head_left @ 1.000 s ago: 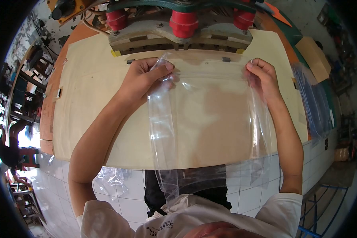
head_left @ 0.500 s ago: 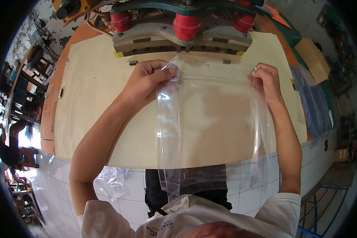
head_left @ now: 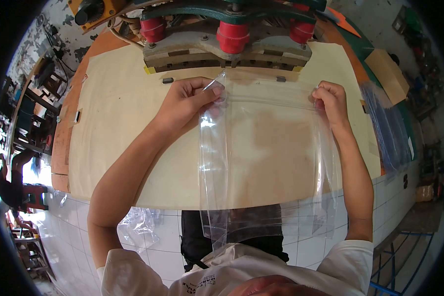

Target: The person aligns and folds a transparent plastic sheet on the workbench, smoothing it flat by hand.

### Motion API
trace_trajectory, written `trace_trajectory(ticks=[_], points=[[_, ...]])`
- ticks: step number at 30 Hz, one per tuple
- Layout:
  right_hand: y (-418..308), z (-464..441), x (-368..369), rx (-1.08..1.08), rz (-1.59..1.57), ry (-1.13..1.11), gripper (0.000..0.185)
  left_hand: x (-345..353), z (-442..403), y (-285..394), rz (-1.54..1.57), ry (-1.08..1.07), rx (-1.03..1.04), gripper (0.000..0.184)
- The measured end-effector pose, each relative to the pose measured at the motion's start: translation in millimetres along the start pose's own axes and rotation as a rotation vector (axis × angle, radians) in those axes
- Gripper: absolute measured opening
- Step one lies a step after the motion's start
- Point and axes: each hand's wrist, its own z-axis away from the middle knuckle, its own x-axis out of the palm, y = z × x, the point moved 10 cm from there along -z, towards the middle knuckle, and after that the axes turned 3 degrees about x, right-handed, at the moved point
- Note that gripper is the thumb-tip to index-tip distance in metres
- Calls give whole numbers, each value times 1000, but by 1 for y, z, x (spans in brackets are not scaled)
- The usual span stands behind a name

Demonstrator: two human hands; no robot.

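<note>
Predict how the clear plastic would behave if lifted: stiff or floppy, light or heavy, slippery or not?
The clear plastic would probably flop, since it creases and hangs past the table. It looks light for its size: it is see-through, and the left hand and right hand pinch it. Its glossy shine hints it may be slippery.
</note>
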Motion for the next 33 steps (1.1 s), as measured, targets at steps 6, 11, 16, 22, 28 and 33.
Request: trace_trajectory(ticks=[6,11,16,22,28,33], points=[[2,0,0,22,-3,7,18,0,0,1,-10,9,26,25],[1,1,1,24,-17,4,19,1,0,2,-16,19,32,26],[-1,1,0,23,-2,13,19,0,0,1,-22,27,44,27],[-1,1,0,17,-4,12,19,0,0,3,-24,34,53,26],[-6,4,2,-2,-18,34,22,0,0,3,-29,43,55,27],[0,0,-1,-22,-19,18,16,-1,1,3,-25,61,54,27]])
